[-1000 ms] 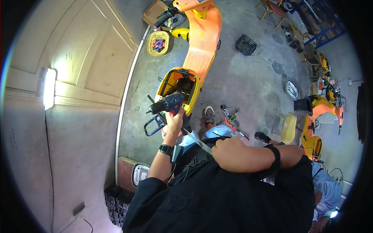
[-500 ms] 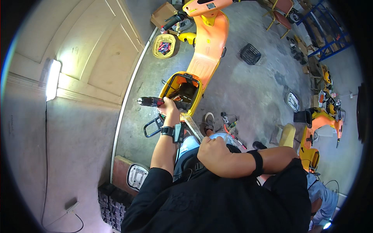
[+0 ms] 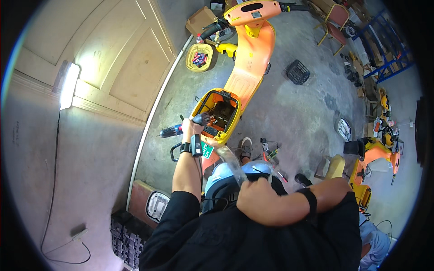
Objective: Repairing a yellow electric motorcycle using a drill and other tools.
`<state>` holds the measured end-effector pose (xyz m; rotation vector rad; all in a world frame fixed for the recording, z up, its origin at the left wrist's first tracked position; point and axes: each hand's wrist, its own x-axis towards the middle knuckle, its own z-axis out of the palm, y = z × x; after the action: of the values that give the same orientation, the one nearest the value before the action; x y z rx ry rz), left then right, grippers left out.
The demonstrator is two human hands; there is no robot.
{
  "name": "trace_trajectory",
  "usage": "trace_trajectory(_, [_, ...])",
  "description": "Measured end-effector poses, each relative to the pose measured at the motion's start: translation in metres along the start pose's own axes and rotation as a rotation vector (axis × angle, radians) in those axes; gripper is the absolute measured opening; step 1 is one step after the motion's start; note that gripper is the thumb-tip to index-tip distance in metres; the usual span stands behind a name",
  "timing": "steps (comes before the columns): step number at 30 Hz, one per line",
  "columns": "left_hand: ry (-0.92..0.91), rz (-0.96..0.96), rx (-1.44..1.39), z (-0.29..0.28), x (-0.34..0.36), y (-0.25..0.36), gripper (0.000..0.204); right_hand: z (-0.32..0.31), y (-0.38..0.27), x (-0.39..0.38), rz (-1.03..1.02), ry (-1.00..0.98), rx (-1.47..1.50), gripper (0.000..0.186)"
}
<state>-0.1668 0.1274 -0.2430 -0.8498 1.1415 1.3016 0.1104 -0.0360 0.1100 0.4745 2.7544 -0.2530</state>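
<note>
My left hand (image 3: 192,128) is closed around a cordless drill (image 3: 171,131), its chuck pointing left. It is beside the rear of an orange and yellow electric scooter (image 3: 246,67), whose seat compartment (image 3: 233,128) is uncovered, with wires and parts inside. Close to my body, my right hand (image 3: 262,198) is closed on one end of a clear plastic bag (image 3: 231,161), which stretches toward the scooter's tail. A green plate (image 3: 207,151) shows below my left wrist. What grips or touches the bag's far end cannot be made out.
Pliers and other tools (image 3: 271,154) lie on the floor right of my foot. A yellow basket (image 3: 199,58) and black crate (image 3: 297,72) stand farther off. At right are another scooter (image 3: 373,151) and a crouching person (image 3: 375,246). A white-framed part (image 3: 158,205) lies lower left.
My right hand has drawn back toward my body and right, with the plastic bag trailing from it. The drill has come slightly nearer me, and the green plate now shows. The whole view has shifted.
</note>
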Motion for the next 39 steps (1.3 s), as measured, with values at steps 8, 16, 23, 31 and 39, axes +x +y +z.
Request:
trace_trajectory(8, [-0.403,-0.039,-0.31,-0.092,-0.022,0.063,0.021,0.029,0.098,0.036,0.088,-0.044,0.221,0.015])
trace_trajectory(16, [-0.38,-0.017,-0.29,-0.23,-0.049,0.044,0.026,0.163,0.189,0.122,0.4,-0.057,1.195,0.052])
trace_trajectory(23, [-0.32,0.093,-0.238,-0.371,-0.088,-0.022,0.029,0.322,0.247,0.191,0.755,0.086,1.436,0.055])
trace_trajectory(31, [0.173,-0.014,-0.404,-0.42,-0.181,-0.087,0.024,0.409,0.242,0.245,1.052,0.009,0.876,0.063])
trace_trajectory(39, [0.149,-0.18,-0.394,-0.431,-0.163,-0.079,0.023,0.336,0.237,0.225,1.176,-0.281,0.909,0.082])
